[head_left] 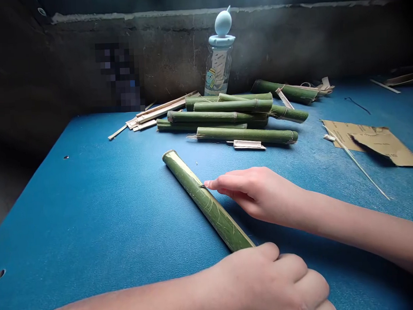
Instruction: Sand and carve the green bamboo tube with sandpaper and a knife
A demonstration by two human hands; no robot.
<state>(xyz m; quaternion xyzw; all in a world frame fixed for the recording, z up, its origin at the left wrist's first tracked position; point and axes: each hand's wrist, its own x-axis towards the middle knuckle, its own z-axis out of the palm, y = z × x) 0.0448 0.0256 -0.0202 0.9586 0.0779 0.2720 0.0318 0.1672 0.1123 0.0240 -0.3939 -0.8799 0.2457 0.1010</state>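
A green bamboo section (203, 198) lies diagonally on the blue table (93, 213), its cut end pointing away to the left and its skin marked with pale scratches. My left hand (275, 279) is wrapped round the near end of it at the bottom of the view. My right hand (251, 194) comes in from the right, fingers pinched together on a small dark pointed tool that I cannot make out, whose tip touches the middle of the bamboo.
A pile of green bamboo sections (232, 118) lies farther back, with pale split strips (157, 113) to its left. A light-blue water bottle (220, 59) stands by the dark wall. Brown cardboard pieces (375, 140) and a thin stick (359, 165) lie at the right.
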